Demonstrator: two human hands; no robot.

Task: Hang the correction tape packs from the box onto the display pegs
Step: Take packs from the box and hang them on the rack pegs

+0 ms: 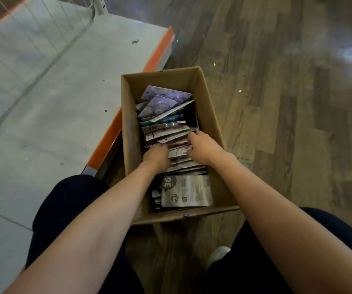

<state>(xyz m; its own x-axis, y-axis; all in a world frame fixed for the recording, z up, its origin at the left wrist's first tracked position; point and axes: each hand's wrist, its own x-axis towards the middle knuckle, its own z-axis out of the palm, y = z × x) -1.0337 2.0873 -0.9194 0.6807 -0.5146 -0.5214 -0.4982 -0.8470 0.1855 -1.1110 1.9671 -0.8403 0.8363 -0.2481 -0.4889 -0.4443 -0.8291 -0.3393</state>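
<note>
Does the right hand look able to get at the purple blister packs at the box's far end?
Probably yes: the right hand is already inside the open cardboard box, and the purple packs lie uncovered on top.

You are working in dim, flat indoor light. Pale glare patches smear across the wooden floor (298,102) at the upper right of the frame. The inside of the box (211,115) lies in shadow, its left wall darkest. Soft blur spreads over the top and right edges, and straight lines bow near the corners from the wide lens.
</note>
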